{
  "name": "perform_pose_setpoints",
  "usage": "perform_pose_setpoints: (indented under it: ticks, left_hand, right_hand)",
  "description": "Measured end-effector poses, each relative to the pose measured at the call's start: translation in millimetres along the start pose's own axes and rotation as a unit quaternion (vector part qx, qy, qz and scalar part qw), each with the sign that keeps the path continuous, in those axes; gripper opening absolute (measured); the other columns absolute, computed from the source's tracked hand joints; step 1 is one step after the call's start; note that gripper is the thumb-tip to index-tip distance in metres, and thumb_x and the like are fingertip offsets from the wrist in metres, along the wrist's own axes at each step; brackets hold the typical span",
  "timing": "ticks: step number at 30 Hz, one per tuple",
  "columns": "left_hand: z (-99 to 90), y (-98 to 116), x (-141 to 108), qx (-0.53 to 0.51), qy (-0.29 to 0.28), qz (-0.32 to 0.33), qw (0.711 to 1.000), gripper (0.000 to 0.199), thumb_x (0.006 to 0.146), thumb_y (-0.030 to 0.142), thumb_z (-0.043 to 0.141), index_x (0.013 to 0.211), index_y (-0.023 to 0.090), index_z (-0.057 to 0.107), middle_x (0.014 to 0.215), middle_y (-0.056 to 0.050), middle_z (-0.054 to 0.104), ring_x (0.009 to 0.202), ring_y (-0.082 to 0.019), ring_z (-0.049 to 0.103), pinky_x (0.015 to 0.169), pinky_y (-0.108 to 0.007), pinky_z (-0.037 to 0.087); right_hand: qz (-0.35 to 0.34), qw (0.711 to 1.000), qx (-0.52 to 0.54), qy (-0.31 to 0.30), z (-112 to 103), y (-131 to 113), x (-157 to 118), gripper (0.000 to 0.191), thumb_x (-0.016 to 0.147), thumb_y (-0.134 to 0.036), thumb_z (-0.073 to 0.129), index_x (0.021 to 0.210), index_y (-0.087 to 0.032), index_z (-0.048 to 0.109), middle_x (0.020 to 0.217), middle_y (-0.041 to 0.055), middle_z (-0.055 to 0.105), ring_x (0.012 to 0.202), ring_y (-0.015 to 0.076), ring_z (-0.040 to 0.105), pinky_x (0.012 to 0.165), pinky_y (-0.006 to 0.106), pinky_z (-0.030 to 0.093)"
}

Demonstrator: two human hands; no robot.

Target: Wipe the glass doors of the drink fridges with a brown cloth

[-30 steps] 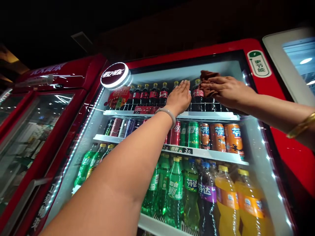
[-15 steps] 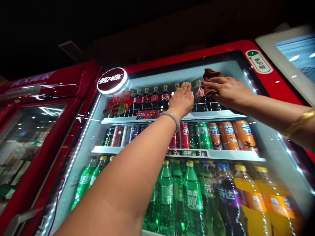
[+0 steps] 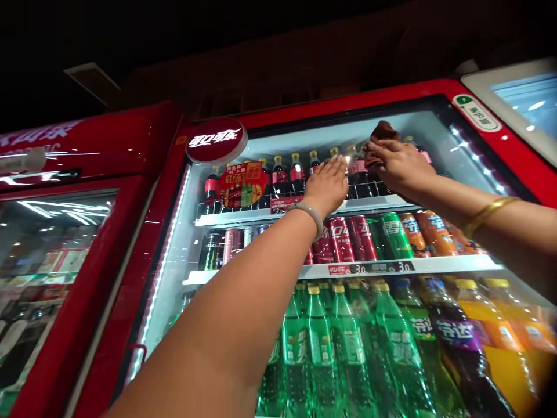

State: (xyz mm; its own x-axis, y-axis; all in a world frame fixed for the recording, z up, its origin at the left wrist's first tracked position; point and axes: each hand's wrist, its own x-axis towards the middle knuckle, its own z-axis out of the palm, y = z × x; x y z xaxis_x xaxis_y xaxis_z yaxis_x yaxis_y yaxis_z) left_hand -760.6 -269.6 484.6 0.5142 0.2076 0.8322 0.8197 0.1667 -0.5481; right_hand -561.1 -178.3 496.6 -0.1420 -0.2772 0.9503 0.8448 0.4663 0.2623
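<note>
Before the upper shelf [image 3: 226, 217] of the fridge [image 3: 391, 97], the cloth [image 3: 385, 132] in the right hand [image 3: 402, 165] is right of the left hand [image 3: 327, 184]. Cans [image 3: 342, 239] stand on the next shelf down [image 3: 313, 271], bottles [image 3: 319, 331] above and below (another fridge [image 3: 145, 142] stands to the left).

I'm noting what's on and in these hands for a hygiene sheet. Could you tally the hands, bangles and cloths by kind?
Hands: 2, the left hand and the right hand
Bangles: 2, one pale bangle and one gold bangle
Cloths: 1, the brown cloth
Total: 5
</note>
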Motion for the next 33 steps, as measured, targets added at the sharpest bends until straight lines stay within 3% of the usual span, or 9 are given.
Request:
perform_pose_setpoints:
  ticks: [4, 7, 11, 15, 21, 24, 27, 29, 33]
  left_hand:
    - [0.6, -6, -7, -0.019, 0.018, -0.012, 1.000, 0.060, 0.104, 0.022, 0.027, 0.160, 0.006, 0.037, 0.171, -0.011, 0.033, 0.160, -0.019, 0.028, 0.133, -0.038, 0.020]
    - [1.1, -11, -11, -0.032, 0.015, -0.022, 0.999, 0.061, 0.103, 0.023, 0.031, 0.159, 0.001, 0.039, 0.171, -0.014, 0.032, 0.161, -0.022, 0.026, 0.134, -0.039, 0.018]
    - [-1.0, -18, -17, -0.045, 0.007, -0.013, 0.999, 0.062, 0.103, 0.023, 0.029, 0.163, 0.008, 0.032, 0.172, -0.011, 0.030, 0.161, -0.019, 0.026, 0.133, -0.040, 0.019]
    - [-3.2, -28, -25, -0.060, 0.013, 0.000, 0.998, 0.061, 0.104, 0.024, 0.029, 0.163, 0.010, 0.033, 0.172, -0.010, 0.031, 0.161, -0.020, 0.028, 0.133, -0.041, 0.019]
    - [-3.4, -43, -35, -0.056, 0.015, 0.004, 0.998, 0.060, 0.104, 0.024, 0.028, 0.160, 0.005, 0.037, 0.171, -0.013, 0.033, 0.161, -0.021, 0.027, 0.133, -0.040, 0.018]
    - [-5.7, -54, -45, -0.044, 0.016, 0.003, 0.999, 0.060, 0.103, 0.022, 0.029, 0.159, 0.003, 0.038, 0.170, -0.013, 0.034, 0.160, -0.021, 0.028, 0.133, -0.040, 0.019]
    - [-10.1, -71, -58, -0.031, 0.004, 0.006, 0.999, 0.061, 0.103, 0.022, 0.028, 0.161, 0.006, 0.035, 0.171, -0.010, 0.032, 0.160, -0.021, 0.029, 0.133, -0.041, 0.020]
    - [-13.2, -86, -67, -0.029, -0.006, 0.016, 0.999, 0.061, 0.104, 0.022, 0.028, 0.163, 0.008, 0.033, 0.172, -0.009, 0.031, 0.160, -0.021, 0.028, 0.133, -0.042, 0.021]
    - [-17.5, -113, -83, -0.025, -0.029, 0.031, 0.999, 0.061, 0.105, 0.026, 0.028, 0.164, 0.013, 0.030, 0.173, -0.006, 0.029, 0.162, -0.021, 0.024, 0.134, -0.044, 0.020]
  right_hand:
    - [0.029, 0.999, -0.013, -0.012, 9, -51, 23, 0.057, 0.100, -0.034, 0.039, 0.154, -0.020, 0.051, 0.160, 0.0122, 0.050, 0.141, 0.0352, 0.052, 0.118, 0.054, 0.042]
    - [-0.014, 1.000, -0.014, -0.019, 9, -79, 11, 0.061, 0.102, -0.035, 0.034, 0.160, -0.019, 0.042, 0.164, 0.0108, 0.045, 0.147, 0.0314, 0.047, 0.122, 0.052, 0.039]
    - [-0.063, 0.997, -0.025, -0.042, -2, -68, -18, 0.061, 0.100, -0.033, 0.035, 0.160, -0.022, 0.041, 0.163, 0.0100, 0.046, 0.147, 0.0290, 0.047, 0.124, 0.051, 0.037]
    - [0.009, 0.999, -0.039, -0.037, -2, -62, -10, 0.060, 0.099, -0.035, 0.038, 0.158, -0.024, 0.046, 0.160, 0.0107, 0.050, 0.145, 0.0330, 0.048, 0.120, 0.054, 0.040]
    - [0.102, 0.994, -0.028, -0.030, 14, -124, 24, 0.058, 0.102, -0.042, 0.030, 0.154, -0.028, 0.052, 0.160, 0.0061, 0.051, 0.141, 0.0371, 0.049, 0.114, 0.056, 0.045]
    - [0.061, 0.998, -0.019, -0.020, 12, -139, 14, 0.058, 0.102, -0.040, 0.029, 0.155, -0.029, 0.049, 0.159, 0.0057, 0.052, 0.140, 0.0355, 0.050, 0.114, 0.056, 0.045]
    - [-0.040, 0.998, -0.021, -0.037, 4, -127, -6, 0.060, 0.100, -0.038, 0.033, 0.159, -0.029, 0.043, 0.161, 0.0044, 0.049, 0.141, 0.0324, 0.050, 0.118, 0.054, 0.042]
    - [-0.059, 0.997, -0.028, -0.043, 2, -115, -10, 0.061, 0.099, -0.039, 0.035, 0.160, -0.031, 0.042, 0.162, 0.0033, 0.048, 0.140, 0.0332, 0.050, 0.118, 0.054, 0.042]
    - [0.076, 0.995, -0.040, -0.040, 10, -130, 15, 0.060, 0.099, -0.041, 0.036, 0.157, -0.030, 0.047, 0.160, 0.0071, 0.049, 0.137, 0.0399, 0.050, 0.109, 0.059, 0.046]
